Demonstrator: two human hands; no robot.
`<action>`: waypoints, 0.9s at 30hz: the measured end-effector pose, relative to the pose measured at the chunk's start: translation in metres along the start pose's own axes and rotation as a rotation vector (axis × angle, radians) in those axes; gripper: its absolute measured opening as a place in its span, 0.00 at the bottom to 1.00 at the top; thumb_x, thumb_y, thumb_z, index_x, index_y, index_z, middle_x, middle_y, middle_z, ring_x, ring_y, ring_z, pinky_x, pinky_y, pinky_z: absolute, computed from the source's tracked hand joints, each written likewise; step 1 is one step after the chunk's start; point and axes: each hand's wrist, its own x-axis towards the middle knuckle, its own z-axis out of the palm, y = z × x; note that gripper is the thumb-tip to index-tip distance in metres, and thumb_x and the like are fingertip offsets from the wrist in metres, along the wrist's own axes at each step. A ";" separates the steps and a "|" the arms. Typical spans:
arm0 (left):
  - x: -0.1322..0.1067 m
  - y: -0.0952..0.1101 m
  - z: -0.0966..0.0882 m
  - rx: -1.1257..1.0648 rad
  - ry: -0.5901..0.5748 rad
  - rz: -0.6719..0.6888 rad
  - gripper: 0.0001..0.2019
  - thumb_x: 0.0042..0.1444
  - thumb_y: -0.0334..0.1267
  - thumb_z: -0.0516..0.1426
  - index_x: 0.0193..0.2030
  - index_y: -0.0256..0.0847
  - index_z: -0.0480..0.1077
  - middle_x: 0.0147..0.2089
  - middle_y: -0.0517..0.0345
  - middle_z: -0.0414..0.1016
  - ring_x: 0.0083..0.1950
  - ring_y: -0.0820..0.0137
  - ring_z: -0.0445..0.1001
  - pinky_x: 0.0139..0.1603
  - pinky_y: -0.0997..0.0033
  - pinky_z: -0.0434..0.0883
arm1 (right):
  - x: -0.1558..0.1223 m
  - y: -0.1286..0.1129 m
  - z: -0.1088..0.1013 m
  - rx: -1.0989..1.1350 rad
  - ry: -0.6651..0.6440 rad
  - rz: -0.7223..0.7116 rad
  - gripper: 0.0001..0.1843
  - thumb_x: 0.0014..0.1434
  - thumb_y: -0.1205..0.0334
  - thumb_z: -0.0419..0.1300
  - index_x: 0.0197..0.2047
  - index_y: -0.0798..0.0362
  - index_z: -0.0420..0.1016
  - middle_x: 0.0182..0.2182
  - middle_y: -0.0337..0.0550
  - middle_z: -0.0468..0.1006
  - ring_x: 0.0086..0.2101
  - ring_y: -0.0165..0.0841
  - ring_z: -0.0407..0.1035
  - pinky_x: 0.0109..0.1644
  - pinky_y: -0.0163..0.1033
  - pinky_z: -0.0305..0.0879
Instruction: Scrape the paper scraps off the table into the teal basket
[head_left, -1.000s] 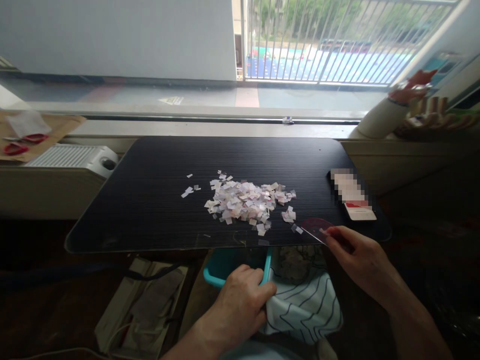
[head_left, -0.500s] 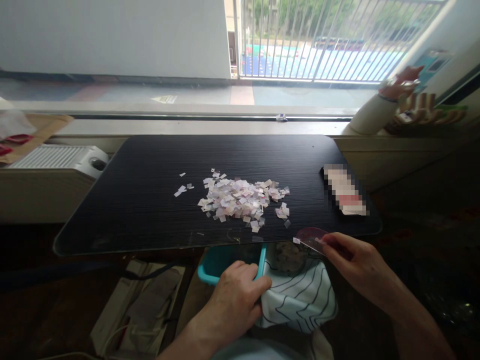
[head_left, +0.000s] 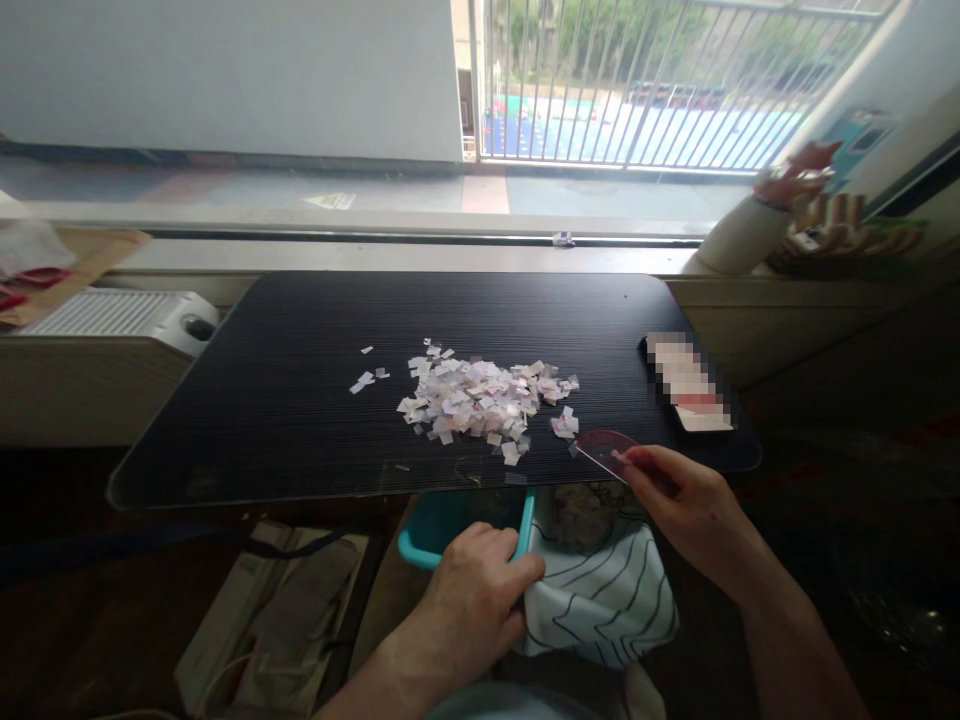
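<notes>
Between the thumb and fingers of my right hand (head_left: 679,490) is a pinkish clear protractor (head_left: 604,450), held over the table's front right edge. Its far tip is close to a few small paper scraps (head_left: 565,424). A larger heap of cut paper bits (head_left: 476,398) lies at the middle of the black table (head_left: 300,400). My left hand (head_left: 484,590) is closed on the rim of a turquoise bin (head_left: 424,548) below the table edge. Beside it is a white striped fabric container (head_left: 600,590) with a greyish mass (head_left: 581,517) inside, too dim to make out.
A phone-like slab with a blurred screen (head_left: 686,385) lies at the table's right. A white vase (head_left: 742,235) stands on the sill (head_left: 450,255) behind. An opened box (head_left: 277,610) is on the floor at left, near a radiator (head_left: 127,320).
My right hand has moved left and slightly up with the protractor, bringing it over the table edge. A paper bit at the protractor's tip no longer shows there. My left hand stays put.
</notes>
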 end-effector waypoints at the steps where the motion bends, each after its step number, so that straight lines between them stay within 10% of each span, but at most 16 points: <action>1: -0.001 0.000 0.001 -0.002 -0.001 0.002 0.05 0.54 0.30 0.58 0.36 0.42 0.70 0.32 0.58 0.65 0.35 0.64 0.64 0.37 0.66 0.60 | 0.003 -0.001 0.002 -0.022 -0.001 -0.010 0.12 0.59 0.54 0.55 0.39 0.51 0.76 0.31 0.41 0.79 0.31 0.34 0.73 0.35 0.36 0.66; 27: -0.002 -0.001 0.003 -0.004 0.001 0.002 0.04 0.54 0.32 0.60 0.36 0.43 0.70 0.32 0.59 0.65 0.34 0.64 0.64 0.36 0.65 0.60 | 0.018 -0.016 0.010 -0.025 0.009 -0.024 0.11 0.59 0.55 0.55 0.39 0.51 0.76 0.30 0.40 0.78 0.30 0.33 0.72 0.35 0.36 0.64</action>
